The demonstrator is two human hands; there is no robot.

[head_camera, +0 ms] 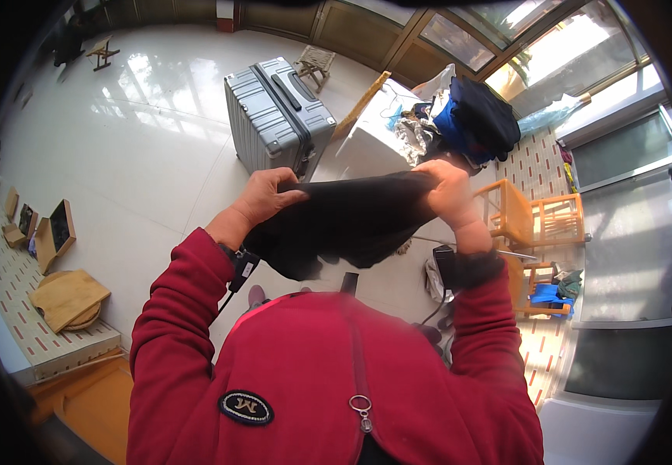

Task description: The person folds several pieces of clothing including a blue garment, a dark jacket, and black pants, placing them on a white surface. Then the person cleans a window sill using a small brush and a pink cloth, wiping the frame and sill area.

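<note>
A black cloth garment point(347, 218) is stretched between my two hands in front of my chest. My left hand point(272, 195) pinches its upper left corner between thumb and fingers. At the upper right corner, my right hand point(446, 189) grips the fabric, slightly blurred. The lower edge hangs loose and uneven; which kind of garment it is cannot be made out. Beyond my right hand, folded dark clothes point(481, 119) lie piled with other fabrics on a white surface point(365, 142). A silver hard-shell suitcase point(280, 116) stands upright on the floor beyond my left hand.
Wooden chairs point(513, 215) stand at the right, one bearing blue cloth point(551, 294). A folding stool point(315, 63) is behind the suitcase. Open cardboard boxes point(57, 235) and wooden boards point(71, 299) lie at the left. Glazed doors point(458, 40) line the far side.
</note>
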